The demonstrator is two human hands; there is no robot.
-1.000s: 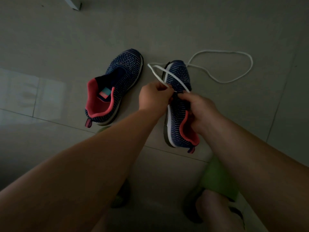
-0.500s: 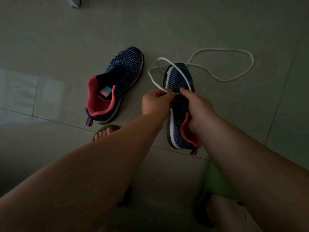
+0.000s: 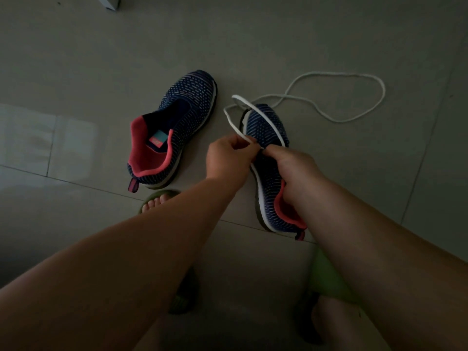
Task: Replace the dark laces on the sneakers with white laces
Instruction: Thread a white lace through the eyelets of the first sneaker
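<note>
Two navy knit sneakers with pink collars are in view. The left sneaker (image 3: 177,127) lies on the tiled floor with no lace in it. The right sneaker (image 3: 268,127) is tilted on its side under my hands. My left hand (image 3: 228,155) pinches a flat white lace (image 3: 234,120) that loops over the toe of this shoe. My right hand (image 3: 291,163) pinches the same lace at the eyelets while its fingers curl round the shoe's collar. A second white lace (image 3: 354,79) lies in a loose loop on the floor beyond.
My feet in green slippers (image 3: 162,196) stand on the grey tiled floor (image 3: 76,72), one just behind the left sneaker. A white object's corner (image 3: 109,2) shows at the top edge.
The right sneaker has shifted slightly right and toward me. The lace loop over its toe has changed from a taut flat shape to a wider, rounder loop. My hands have stayed at the eyelets.
</note>
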